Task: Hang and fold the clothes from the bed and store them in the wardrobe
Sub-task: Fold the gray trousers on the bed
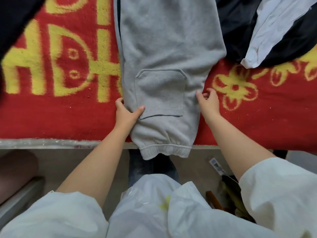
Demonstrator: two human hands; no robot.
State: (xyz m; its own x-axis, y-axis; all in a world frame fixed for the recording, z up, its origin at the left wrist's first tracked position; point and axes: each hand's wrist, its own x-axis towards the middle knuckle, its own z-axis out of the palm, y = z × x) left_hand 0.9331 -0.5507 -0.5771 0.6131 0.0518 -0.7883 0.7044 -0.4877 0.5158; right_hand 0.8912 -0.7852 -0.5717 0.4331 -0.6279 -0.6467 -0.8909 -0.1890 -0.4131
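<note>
Grey sweatpants lie flat on the red and yellow blanket, folded lengthwise, with the back pocket facing up and the elastic waistband hanging over the bed's near edge. My left hand grips the left edge of the sweatpants, thumb on top of the fabric. My right hand pinches the right edge of the sweatpants with curled fingers.
A dark garment and a white garment lie bunched at the back right of the bed. Another dark garment covers the back left corner. The bed's pale edge runs across the frame; several small items lie on the floor at the right.
</note>
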